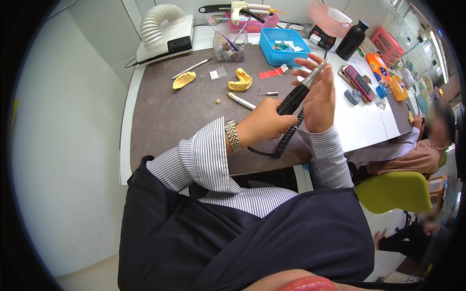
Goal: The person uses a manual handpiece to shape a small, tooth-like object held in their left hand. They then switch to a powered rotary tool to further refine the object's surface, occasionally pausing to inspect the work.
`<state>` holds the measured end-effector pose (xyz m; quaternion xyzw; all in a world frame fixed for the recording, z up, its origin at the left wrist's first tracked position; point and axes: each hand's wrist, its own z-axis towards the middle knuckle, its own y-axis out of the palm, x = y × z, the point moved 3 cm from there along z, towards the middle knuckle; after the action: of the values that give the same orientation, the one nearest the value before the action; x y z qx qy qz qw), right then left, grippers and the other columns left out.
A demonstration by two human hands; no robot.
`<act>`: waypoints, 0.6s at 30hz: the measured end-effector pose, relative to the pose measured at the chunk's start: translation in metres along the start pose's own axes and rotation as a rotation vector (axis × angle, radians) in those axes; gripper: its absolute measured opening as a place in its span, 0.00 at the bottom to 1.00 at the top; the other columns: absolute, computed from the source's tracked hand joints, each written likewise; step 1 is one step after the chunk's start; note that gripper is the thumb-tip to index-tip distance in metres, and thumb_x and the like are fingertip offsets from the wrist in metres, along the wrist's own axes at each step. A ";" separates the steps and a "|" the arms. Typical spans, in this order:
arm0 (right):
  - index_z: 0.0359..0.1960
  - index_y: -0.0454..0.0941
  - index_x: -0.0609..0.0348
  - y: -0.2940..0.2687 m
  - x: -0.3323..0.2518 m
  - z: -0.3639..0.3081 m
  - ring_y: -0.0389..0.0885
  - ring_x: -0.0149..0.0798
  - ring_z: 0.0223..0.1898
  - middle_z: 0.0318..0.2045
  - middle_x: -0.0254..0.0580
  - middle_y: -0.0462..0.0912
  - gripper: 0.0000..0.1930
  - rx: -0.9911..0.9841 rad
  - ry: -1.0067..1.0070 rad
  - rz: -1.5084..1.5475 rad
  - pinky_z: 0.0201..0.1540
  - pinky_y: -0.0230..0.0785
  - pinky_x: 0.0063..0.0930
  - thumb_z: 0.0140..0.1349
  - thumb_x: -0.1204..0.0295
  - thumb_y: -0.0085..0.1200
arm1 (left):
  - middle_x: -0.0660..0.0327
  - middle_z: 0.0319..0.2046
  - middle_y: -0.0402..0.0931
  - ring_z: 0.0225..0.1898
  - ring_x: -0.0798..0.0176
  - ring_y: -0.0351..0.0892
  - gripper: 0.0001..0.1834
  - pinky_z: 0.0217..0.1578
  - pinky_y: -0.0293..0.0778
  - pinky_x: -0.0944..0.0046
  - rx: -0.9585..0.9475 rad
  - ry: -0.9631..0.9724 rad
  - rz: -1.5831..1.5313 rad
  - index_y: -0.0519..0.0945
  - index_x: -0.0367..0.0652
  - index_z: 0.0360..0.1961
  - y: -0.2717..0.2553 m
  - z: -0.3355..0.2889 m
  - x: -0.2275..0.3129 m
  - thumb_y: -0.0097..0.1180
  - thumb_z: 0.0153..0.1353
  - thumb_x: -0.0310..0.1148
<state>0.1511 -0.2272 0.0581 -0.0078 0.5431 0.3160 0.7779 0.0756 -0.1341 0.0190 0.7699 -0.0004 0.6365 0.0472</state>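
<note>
My left hand, with a metal watch at the wrist, is closed around the black body of a dental handpiece. The handpiece is tilted, its silver nose pointing up to the right, and a coiled black cord hangs below it. My right hand is raised beside the silver nose, its fingers stretched out and apart. Some fingers are partly behind the nose; whether they touch it, I cannot tell. On the bench beyond lie a yellow horseshoe-shaped dental cast, a second yellow cast and a tiny tooth-like piece.
A white suction unit with a ribbed hose stands at the back left. A blue basket, a clear box of tools and a black bottle line the back. A phone lies at right. Another person sits farther right.
</note>
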 end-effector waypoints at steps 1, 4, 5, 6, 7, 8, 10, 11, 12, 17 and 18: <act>0.44 0.68 0.60 -0.007 -0.004 0.003 0.73 0.31 0.34 0.39 0.41 0.76 0.20 0.012 -0.011 0.002 0.40 0.64 0.24 0.67 0.55 0.35 | 0.65 0.14 0.65 0.10 0.77 0.60 0.09 0.10 0.54 0.77 -0.026 -0.031 -0.037 0.68 0.39 0.23 0.002 -0.002 -0.002 0.54 0.51 0.30; 0.40 0.73 0.63 -0.023 0.003 0.004 0.73 0.30 0.36 0.38 0.42 0.77 0.18 -0.030 0.055 -0.124 0.40 0.65 0.24 0.67 0.60 0.38 | 0.67 0.13 0.64 0.10 0.78 0.57 0.10 0.09 0.51 0.76 -0.116 -0.131 -0.169 0.66 0.40 0.21 0.005 -0.011 -0.009 0.54 0.52 0.31; 0.40 0.74 0.64 -0.028 0.006 0.004 0.73 0.30 0.37 0.38 0.44 0.77 0.17 -0.053 0.097 -0.161 0.40 0.66 0.24 0.67 0.61 0.38 | 0.68 0.13 0.63 0.10 0.78 0.56 0.10 0.09 0.50 0.75 -0.157 -0.165 -0.223 0.66 0.41 0.21 0.006 -0.015 -0.012 0.53 0.52 0.31; 0.38 0.75 0.63 -0.032 0.012 0.004 0.73 0.30 0.36 0.37 0.41 0.78 0.15 -0.054 0.185 -0.045 0.39 0.65 0.24 0.65 0.63 0.42 | 0.68 0.13 0.62 0.09 0.78 0.55 0.11 0.09 0.49 0.75 -0.196 -0.199 -0.278 0.65 0.42 0.20 0.006 -0.019 -0.014 0.53 0.53 0.31; 0.38 0.76 0.62 -0.036 0.016 0.005 0.73 0.29 0.36 0.37 0.40 0.78 0.14 -0.031 0.242 -0.019 0.39 0.65 0.24 0.65 0.63 0.43 | 0.69 0.13 0.61 0.09 0.78 0.55 0.11 0.09 0.49 0.75 -0.198 -0.248 -0.297 0.65 0.43 0.20 0.006 -0.023 -0.017 0.53 0.53 0.32; 0.37 0.76 0.61 -0.039 0.022 0.007 0.73 0.29 0.35 0.36 0.39 0.79 0.14 -0.005 0.301 0.007 0.40 0.64 0.24 0.64 0.63 0.43 | 0.70 0.13 0.60 0.09 0.79 0.54 0.11 0.08 0.48 0.75 -0.202 -0.300 -0.316 0.64 0.44 0.20 0.006 -0.027 -0.021 0.53 0.54 0.32; 0.37 0.77 0.60 -0.051 0.031 0.021 0.73 0.29 0.34 0.35 0.37 0.79 0.14 0.036 0.345 0.023 0.39 0.64 0.24 0.63 0.63 0.45 | 0.71 0.12 0.58 0.09 0.79 0.53 0.12 0.08 0.47 0.76 -0.218 -0.373 -0.349 0.64 0.45 0.20 0.004 -0.035 -0.029 0.52 0.55 0.33; 0.35 0.77 0.62 -0.053 0.031 0.031 0.73 0.28 0.31 0.33 0.36 0.79 0.14 0.026 0.286 -0.020 0.34 0.64 0.21 0.63 0.62 0.46 | 0.72 0.12 0.57 0.09 0.80 0.53 0.12 0.08 0.47 0.76 -0.229 -0.401 -0.367 0.64 0.45 0.21 0.003 -0.038 -0.034 0.52 0.55 0.33; 0.34 0.78 0.61 -0.059 0.035 0.044 0.72 0.27 0.29 0.30 0.35 0.78 0.14 -0.039 0.229 -0.168 0.32 0.64 0.19 0.62 0.62 0.47 | 0.73 0.12 0.56 0.09 0.80 0.53 0.11 0.08 0.47 0.77 -0.240 -0.429 -0.381 0.64 0.46 0.21 0.000 -0.040 -0.038 0.52 0.56 0.34; 0.29 0.80 0.60 -0.038 0.071 0.067 0.71 0.28 0.23 0.19 0.36 0.76 0.10 -0.423 0.106 -0.882 0.28 0.66 0.21 0.57 0.65 0.54 | 0.73 0.12 0.56 0.09 0.80 0.54 0.14 0.09 0.49 0.78 -0.263 -0.421 -0.545 0.64 0.46 0.23 -0.009 -0.040 -0.049 0.52 0.58 0.40; 0.31 0.79 0.60 -0.038 0.079 0.071 0.71 0.25 0.23 0.19 0.34 0.76 0.09 -0.481 0.007 -0.985 0.27 0.65 0.20 0.56 0.67 0.55 | 0.73 0.12 0.57 0.10 0.80 0.54 0.14 0.09 0.49 0.78 -0.272 -0.406 -0.561 0.64 0.46 0.23 -0.008 -0.038 -0.049 0.52 0.58 0.41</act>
<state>0.2470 -0.1944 0.0076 -0.4397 0.3904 0.0298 0.8083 0.0299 -0.1259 -0.0225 0.8374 0.1169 0.4271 0.3206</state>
